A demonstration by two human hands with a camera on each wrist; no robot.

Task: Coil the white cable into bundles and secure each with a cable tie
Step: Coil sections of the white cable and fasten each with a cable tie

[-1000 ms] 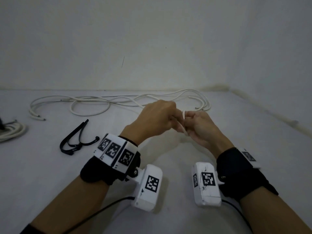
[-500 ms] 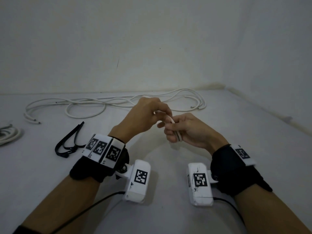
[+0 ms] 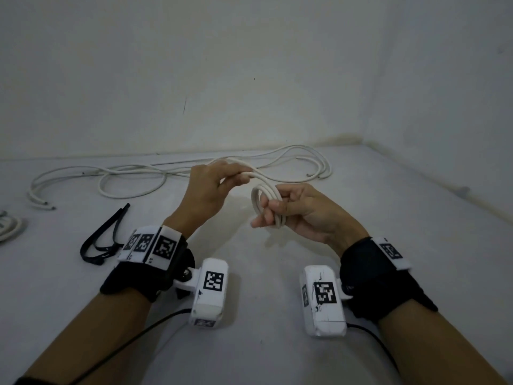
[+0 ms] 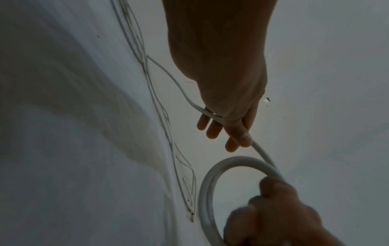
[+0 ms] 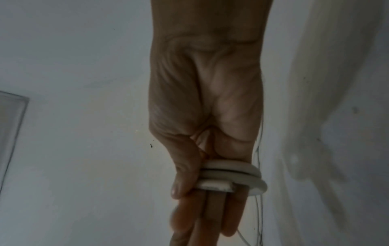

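Coil [image 3: 267,202]: few small loops, pinched by right hand [image 3: 302,211].
Feed: left hand [image 3: 206,187] pinches strand beside coil.
Remaining: white cable [image 3: 133,177] beyond coil, loose; cable ties [image 3: 104,237] left, unused.

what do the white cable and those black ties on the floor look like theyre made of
White cable: likely a matte plastic or rubber jacket; it bends smoothly into loops without kinking, no glare. Black ties: thin flat strips, probably nylon or plastic; too small to be sure.
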